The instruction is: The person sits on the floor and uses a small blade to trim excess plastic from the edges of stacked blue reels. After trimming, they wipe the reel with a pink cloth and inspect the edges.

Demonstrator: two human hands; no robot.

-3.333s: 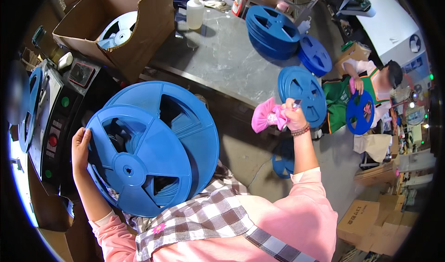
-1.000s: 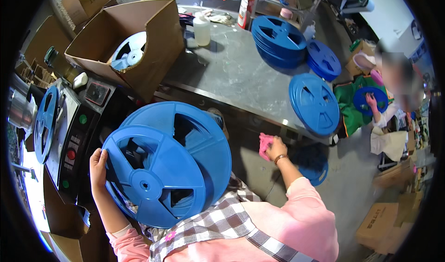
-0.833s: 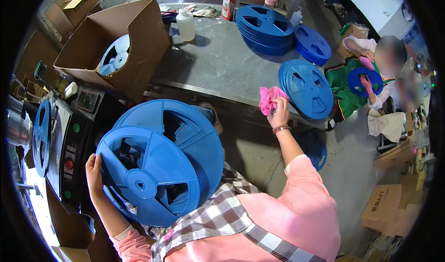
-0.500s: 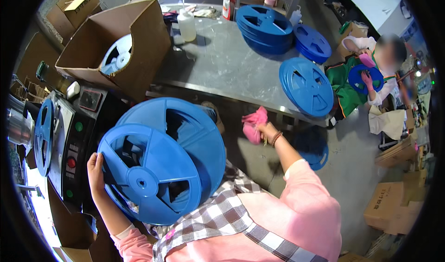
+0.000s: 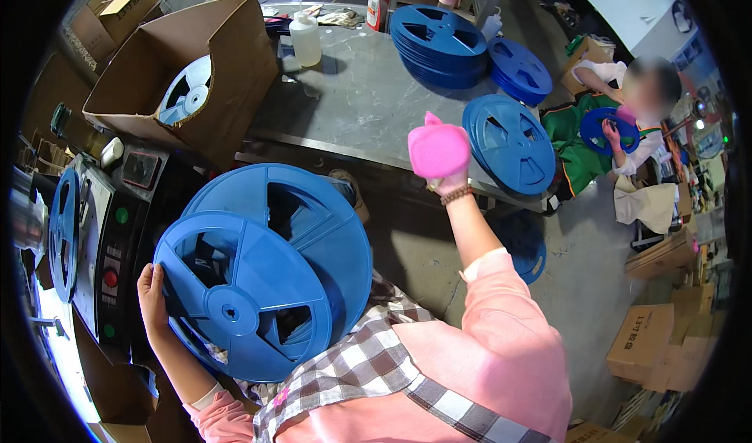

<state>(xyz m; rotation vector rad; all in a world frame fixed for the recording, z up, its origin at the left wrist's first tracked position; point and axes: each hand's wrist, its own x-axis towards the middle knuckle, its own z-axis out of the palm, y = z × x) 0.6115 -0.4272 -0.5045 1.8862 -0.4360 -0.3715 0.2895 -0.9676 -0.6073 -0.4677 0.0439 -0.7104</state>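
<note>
A blue plastic reel (image 5: 270, 267) leans tilted in front of me, against my checked apron. My left hand (image 5: 153, 296) grips its left rim, the fingers closed around the edge. Behind it stand more blue reels, a larger one (image 5: 348, 243) rising highest. My right hand (image 5: 449, 183) is raised by the table's front edge, closed on a bunched pink cloth (image 5: 440, 149). The cloth's smooth, stretched side faces up, with a small peak at its top. It is apart from the reels in front of me; a stack of blue reels (image 5: 509, 145) lies just right of it.
A steel table (image 5: 352, 90) carries reel stacks (image 5: 439, 51) and a squeeze bottle (image 5: 305, 42). A cardboard box (image 5: 243, 75) holds a pale reel. At left stands a machine with buttons (image 5: 117, 243). A co-worker (image 5: 583, 130) handles a reel at far right.
My right hand has risen with the pink cloth, which now spreads smooth over the fingers instead of hanging crumpled. My left hand still grips the reel. The whole view has shifted slightly.
</note>
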